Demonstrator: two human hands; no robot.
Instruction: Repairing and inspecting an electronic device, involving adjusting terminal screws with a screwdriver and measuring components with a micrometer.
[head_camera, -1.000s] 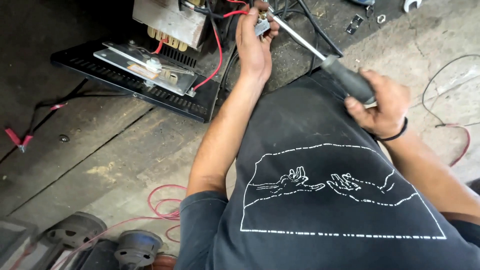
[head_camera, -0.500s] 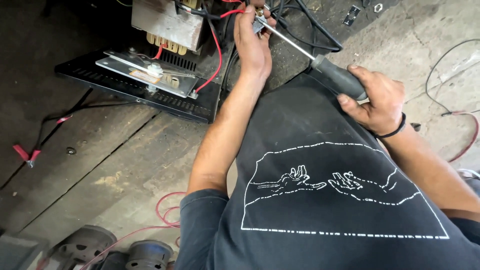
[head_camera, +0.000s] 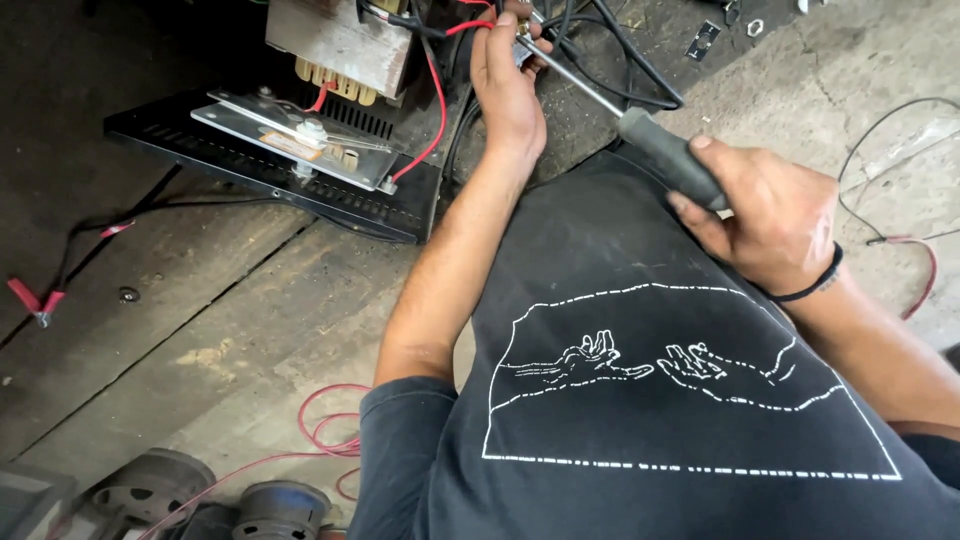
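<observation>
right hand (head_camera: 770, 215) clamped on screwdriver (head_camera: 625, 120) handle, 3 o'clock | left hand (head_camera: 508, 85) pinches small fitting (head_camera: 524, 32) at 12 o'clock | risk: tip slips, jabs fingers or nicks red wire (head_camera: 436, 95)

Both hands reach forward: left hand (head_camera: 508, 85) pinched shut far ahead, right hand (head_camera: 770, 215) fisted nearer.

A screwdriver (head_camera: 640, 135) with a dark grey handle is gripped in the right hand (head_camera: 770, 215), the metal shaft being directed up and to the left. The tip is met by the left hand (head_camera: 508, 80), whose fingers are closed around a small connector among red and black wires (head_camera: 610, 60). A transformer (head_camera: 335, 40) is mounted on a black perforated tray (head_camera: 250, 175) just beside the left hand.
</observation>
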